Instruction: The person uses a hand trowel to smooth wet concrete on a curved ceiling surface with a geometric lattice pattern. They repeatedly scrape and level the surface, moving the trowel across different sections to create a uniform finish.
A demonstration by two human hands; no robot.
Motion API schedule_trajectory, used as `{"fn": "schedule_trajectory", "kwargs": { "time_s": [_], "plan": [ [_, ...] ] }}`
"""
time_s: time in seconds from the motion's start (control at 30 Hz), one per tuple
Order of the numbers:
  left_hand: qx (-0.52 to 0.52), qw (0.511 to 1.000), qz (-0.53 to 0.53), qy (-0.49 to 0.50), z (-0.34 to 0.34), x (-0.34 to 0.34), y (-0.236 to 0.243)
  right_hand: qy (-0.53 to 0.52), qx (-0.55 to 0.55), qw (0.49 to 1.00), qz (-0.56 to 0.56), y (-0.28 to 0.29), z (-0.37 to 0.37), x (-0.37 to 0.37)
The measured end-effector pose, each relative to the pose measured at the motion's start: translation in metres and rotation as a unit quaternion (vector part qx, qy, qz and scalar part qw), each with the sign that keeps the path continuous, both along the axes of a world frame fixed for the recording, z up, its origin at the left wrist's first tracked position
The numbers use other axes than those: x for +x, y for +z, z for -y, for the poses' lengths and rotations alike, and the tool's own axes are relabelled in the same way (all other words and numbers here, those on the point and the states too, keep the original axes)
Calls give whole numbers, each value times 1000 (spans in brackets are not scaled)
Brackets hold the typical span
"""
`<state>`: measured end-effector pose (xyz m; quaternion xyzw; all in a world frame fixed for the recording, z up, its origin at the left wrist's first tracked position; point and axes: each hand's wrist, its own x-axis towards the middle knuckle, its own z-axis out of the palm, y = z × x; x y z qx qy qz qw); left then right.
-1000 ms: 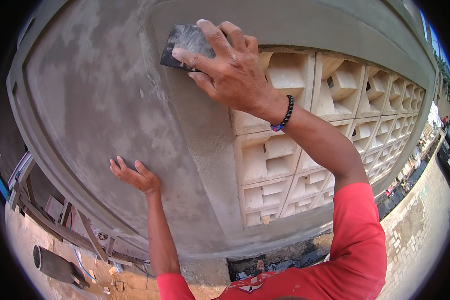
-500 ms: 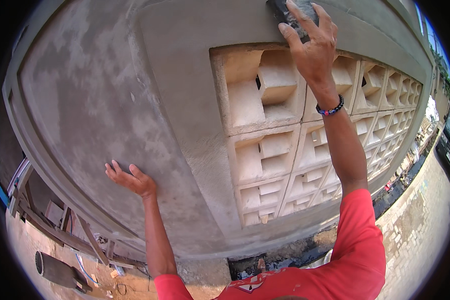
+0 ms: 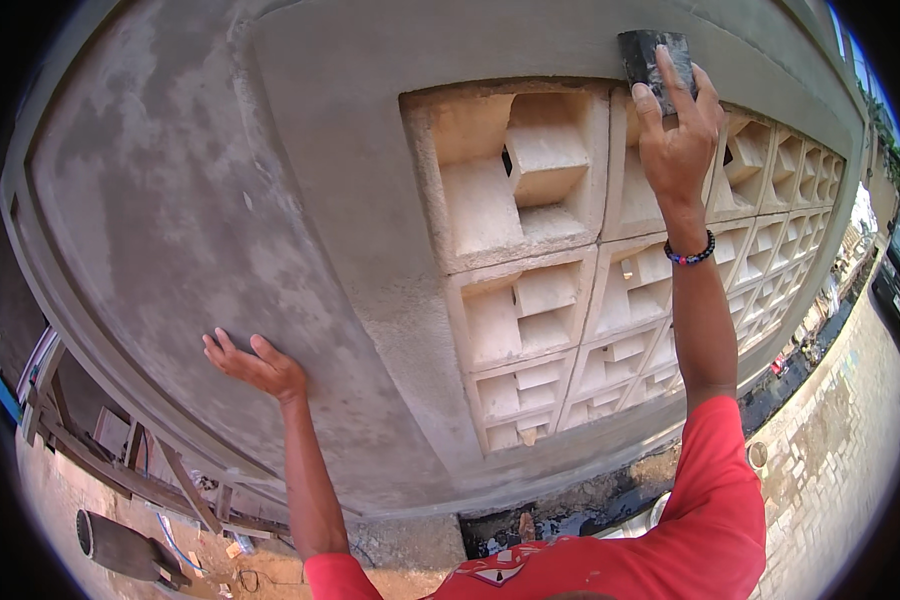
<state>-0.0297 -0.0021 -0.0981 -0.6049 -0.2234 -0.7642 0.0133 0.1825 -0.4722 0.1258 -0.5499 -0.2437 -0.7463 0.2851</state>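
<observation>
My right hand (image 3: 678, 140) reaches up to the smooth grey band of plaster above the openwork blocks. Its fingers press a black rectangular block (image 3: 656, 58), smeared with grey, against that band; whether it is sponge or foam I cannot tell. A beaded bracelet (image 3: 690, 250) circles the right wrist. Over at the left, my left hand (image 3: 258, 368) is empty, its fingers spread beside the blotchy grey plastered wall (image 3: 160, 230). Cream ventilation blocks (image 3: 520, 215) fill the recessed opening below the right hand.
A raised plaster edge (image 3: 270, 150) runs down between the wall panel and the opening's border. At the lower left are timber pieces (image 3: 175, 480) and a dark cylindrical container (image 3: 130, 545). A wet dark gutter (image 3: 570, 520) follows the wall's foot, with paving (image 3: 820, 450) at right.
My right hand has slid the black block to the right and slightly down along the plaster band. My left hand has barely shifted, staying spread by the wall.
</observation>
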Motion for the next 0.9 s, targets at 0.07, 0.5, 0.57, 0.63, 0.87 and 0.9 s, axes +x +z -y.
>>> {"fn": "schedule_trajectory", "kwargs": {
  "time_s": [0.07,0.5,0.57,0.63,0.87,0.9],
  "plan": [
    [13,1000,10,-15,-6,-1,-1,14,-44,999,0,-9,-45,-29],
    [-13,1000,-2,-12,6,-2,4,3,-110,992,55,3,-43,-25],
    [-11,1000,-3,-12,3,-6,2,8,-129,990,62,17,-60,-37],
    [-5,1000,0,-13,2,-5,2,16,-122,990,64,36,-58,-33],
    [7,1000,11,-13,4,-4,5,41,-120,991,45,9,-31,-21],
    [14,1000,14,-21,4,-1,5,32,-151,986,63,3,-46,-32]
  ]
}}
